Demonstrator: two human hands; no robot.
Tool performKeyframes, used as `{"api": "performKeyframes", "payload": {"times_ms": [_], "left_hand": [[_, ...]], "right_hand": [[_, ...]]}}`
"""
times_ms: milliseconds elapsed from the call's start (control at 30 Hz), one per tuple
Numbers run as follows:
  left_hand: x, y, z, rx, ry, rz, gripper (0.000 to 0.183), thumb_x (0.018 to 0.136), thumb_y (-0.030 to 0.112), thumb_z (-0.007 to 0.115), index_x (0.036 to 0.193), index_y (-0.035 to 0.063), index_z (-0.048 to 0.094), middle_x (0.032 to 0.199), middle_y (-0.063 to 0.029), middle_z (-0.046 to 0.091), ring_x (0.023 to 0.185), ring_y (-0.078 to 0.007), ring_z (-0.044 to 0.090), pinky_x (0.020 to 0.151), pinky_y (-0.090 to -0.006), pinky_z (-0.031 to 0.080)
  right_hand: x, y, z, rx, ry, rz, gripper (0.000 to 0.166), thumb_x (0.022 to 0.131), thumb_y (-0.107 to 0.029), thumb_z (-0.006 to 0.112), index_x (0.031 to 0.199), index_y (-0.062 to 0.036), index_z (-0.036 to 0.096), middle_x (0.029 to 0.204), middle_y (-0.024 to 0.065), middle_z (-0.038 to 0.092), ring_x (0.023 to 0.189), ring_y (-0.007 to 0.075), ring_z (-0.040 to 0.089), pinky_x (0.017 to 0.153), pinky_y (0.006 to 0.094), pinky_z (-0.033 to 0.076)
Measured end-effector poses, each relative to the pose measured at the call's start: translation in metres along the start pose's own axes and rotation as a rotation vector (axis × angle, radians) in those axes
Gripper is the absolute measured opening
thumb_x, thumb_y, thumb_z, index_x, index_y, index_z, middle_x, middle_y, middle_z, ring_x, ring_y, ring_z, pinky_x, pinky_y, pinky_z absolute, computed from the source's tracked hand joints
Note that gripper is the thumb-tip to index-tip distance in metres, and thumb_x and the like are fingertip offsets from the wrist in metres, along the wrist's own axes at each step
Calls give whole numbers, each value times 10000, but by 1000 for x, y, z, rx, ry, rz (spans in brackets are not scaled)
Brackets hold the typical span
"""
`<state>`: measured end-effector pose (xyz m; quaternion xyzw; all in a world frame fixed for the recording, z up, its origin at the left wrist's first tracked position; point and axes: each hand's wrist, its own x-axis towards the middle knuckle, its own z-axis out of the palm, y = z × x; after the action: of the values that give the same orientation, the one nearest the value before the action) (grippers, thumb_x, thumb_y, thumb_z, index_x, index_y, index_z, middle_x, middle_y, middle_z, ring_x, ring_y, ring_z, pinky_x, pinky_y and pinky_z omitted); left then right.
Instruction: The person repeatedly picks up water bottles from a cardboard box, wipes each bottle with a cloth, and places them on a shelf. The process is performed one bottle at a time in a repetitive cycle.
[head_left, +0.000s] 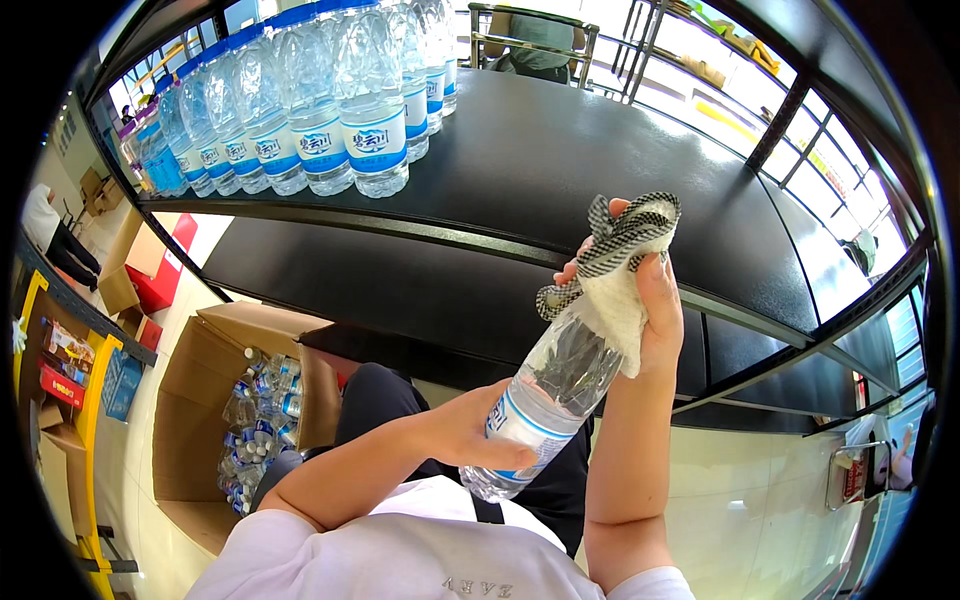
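Note:
My left hand (480, 431) grips the lower part of a clear plastic water bottle (559, 386), which is tilted with its base towards my body. A white cloth with a black-and-white checked edge (619, 289) covers the bottle's top, and my right hand (656, 300) is closed around it there. The cap is hidden under the cloth. Beyond my hands, rows of upright water bottles (375, 142) with blue caps stand on the left part of a black shelf (510, 172).
An open cardboard box (176, 427) holding many bottles is on the floor at my left. Metal shelf posts (780, 124) frame the rack. A yellow-edged shelf (94, 442) with packages stands far left. A person (60, 232) is at the left, another (536, 45) behind the rack.

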<state>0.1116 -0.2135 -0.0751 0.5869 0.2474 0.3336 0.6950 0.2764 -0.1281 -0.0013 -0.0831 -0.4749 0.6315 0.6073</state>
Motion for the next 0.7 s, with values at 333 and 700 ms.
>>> {"api": "performKeyframes", "payload": {"times_ms": [333,700], "left_hand": [[3,-7,9,-801,-430,-115,769,657,347,710,1236,-14,356,970,-188,541,862,-258,567,731,-345,468],[6,-21,20,-1243,-753,-23,901,645,398,712,1268,-4,199,996,-182,505,845,-298,567,692,-358,469]], "right_hand": [[17,37,-1,852,-535,-19,545,855,-371,492,1282,-67,341,854,110,505,852,258,556,856,441,438],[22,60,17,1085,-715,-51,539,842,-315,530,1297,-97,339,938,105,499,964,253,516,931,439,365]]}}
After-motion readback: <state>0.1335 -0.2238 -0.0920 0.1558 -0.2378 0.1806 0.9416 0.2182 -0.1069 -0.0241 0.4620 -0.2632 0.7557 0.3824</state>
